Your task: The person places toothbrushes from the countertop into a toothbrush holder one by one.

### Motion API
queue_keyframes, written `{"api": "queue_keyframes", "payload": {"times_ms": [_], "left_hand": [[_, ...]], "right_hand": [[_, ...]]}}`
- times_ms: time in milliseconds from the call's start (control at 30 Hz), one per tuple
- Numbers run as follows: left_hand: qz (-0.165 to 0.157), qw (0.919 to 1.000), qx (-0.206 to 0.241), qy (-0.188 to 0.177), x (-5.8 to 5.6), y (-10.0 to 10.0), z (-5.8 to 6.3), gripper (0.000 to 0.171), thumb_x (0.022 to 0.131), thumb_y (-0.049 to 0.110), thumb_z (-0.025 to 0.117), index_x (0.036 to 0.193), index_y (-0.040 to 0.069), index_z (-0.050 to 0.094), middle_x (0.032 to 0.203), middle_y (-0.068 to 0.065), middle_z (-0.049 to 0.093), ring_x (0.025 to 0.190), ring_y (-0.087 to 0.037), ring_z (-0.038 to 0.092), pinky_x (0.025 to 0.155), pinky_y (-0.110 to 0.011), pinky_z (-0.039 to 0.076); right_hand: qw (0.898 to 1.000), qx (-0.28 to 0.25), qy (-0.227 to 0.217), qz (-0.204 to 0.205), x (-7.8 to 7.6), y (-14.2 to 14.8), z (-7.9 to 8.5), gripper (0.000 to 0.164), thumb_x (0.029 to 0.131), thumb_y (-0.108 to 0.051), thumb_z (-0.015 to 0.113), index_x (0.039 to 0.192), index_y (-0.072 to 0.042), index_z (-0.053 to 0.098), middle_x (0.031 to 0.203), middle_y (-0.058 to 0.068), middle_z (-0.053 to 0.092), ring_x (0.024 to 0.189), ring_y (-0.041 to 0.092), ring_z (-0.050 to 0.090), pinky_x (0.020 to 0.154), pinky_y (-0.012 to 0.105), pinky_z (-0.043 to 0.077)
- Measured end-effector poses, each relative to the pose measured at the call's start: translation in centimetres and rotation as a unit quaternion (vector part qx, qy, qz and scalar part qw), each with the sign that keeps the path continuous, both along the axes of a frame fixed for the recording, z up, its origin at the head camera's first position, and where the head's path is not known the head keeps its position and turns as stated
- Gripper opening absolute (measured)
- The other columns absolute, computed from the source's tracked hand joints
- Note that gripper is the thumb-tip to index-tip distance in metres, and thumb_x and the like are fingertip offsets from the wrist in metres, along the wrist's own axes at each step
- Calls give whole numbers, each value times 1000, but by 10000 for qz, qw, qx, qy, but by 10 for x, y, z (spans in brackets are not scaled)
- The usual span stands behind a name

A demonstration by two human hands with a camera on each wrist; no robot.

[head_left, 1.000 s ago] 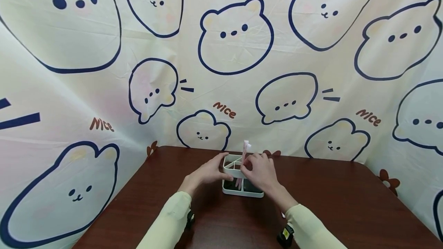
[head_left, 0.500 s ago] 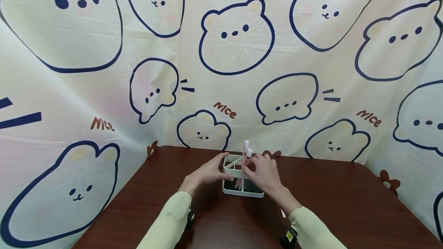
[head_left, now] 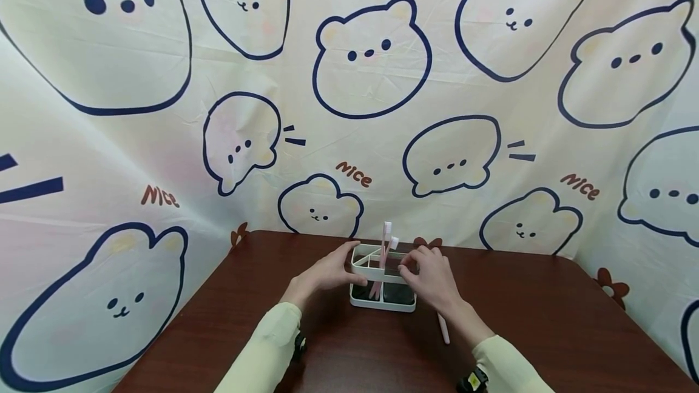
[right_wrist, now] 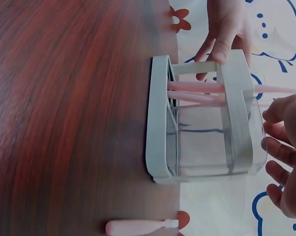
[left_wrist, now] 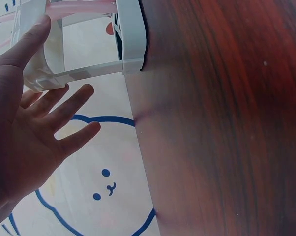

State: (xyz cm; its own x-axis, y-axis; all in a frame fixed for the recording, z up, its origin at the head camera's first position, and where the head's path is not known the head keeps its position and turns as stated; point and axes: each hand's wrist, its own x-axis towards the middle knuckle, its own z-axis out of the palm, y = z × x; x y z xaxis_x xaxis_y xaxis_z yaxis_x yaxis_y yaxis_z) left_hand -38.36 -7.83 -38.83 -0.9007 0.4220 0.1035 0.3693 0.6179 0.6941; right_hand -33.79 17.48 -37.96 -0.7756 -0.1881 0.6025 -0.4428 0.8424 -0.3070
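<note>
A pale toothbrush holder stands upright on the table, with an upper divided frame over a base tray. My left hand grips the left end of its upper frame, thumb in front and fingers behind; in the left wrist view, several fingers extend straight past the rim. Two pink toothbrushes stand in a middle slot, bristles up, their handles reaching down to the base. My right hand hovers at the holder's right end, fingers loosely bent and holding nothing. A clear-walled compartment fills the holder's right side.
A third pink toothbrush lies on the brown table, to the right of the holder and partly behind my right forearm. A cloth backdrop printed with bears hangs at the table's back edge.
My right hand has let go of a pink toothbrush in the holder and drawn away to the right. More of the toothbrush on the table shows. My left hand stays on the holder.
</note>
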Motion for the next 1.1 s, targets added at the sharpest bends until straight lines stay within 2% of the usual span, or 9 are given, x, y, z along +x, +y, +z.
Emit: {"api": "queue_keyframes", "payload": {"times_ms": [267, 500, 633, 800, 967, 1100], "left_hand": [[-36, 10000, 48, 6, 1, 0, 1, 94, 81, 40, 82, 154, 15, 29, 151, -16, 43, 127, -29, 49, 111, -59, 38], [-12, 10000, 64, -2, 1, 0, 0, 93, 81, 39, 82, 154, 15, 29, 150, -14, 44, 127, -29, 49, 111, -59, 38], [-22, 10000, 94, -22, 1, 0, 0, 93, 81, 38, 82, 154, 15, 29, 151, -15, 43, 127, -29, 49, 111, -59, 38], [-58, 9999, 140, -44, 2, 0, 0, 93, 82, 37, 81, 155, 15, 28, 152, -17, 41, 129, -30, 48, 112, -60, 37], [-61, 9999, 124, -35, 2, 0, 1, 93, 81, 37, 82, 154, 15, 28, 152, -17, 42, 128, -30, 48, 112, -60, 37], [-38, 10000, 82, -25, 2, 0, 0, 94, 80, 39, 82, 154, 15, 29, 151, -15, 43, 128, -29, 49, 112, -60, 38]], "right_hand": [[9988, -437, -211, 108, 6, 10, 1, 8, 87, -20, 74, 87, -12, 74, 84, 2, 62, 79, 17, 45, 69, 31, 37], [9964, -843, 71, 87, 8, 20, 1, 6, 86, -17, 74, 91, -13, 72, 91, 3, 59, 85, 19, 50, 69, 30, 45], [9961, -884, 74, 39, 8, 27, -1, 5, 87, -15, 73, 91, -12, 72, 92, 3, 60, 87, 21, 52, 73, 34, 47], [9962, -845, -206, -79, 10, 35, -3, 8, 88, -14, 73, 95, -11, 72, 98, 6, 64, 94, 25, 54, 79, 40, 48], [9946, -761, -672, -232, 11, 43, -7, 12, 90, -19, 71, 98, -10, 71, 96, 5, 63, 90, 22, 53, 77, 35, 46], [9920, -739, -1005, -173, 11, 48, -9, 13, 90, -21, 70, 99, -10, 70, 92, 6, 62, 85, 19, 53, 73, 29, 45]]}}
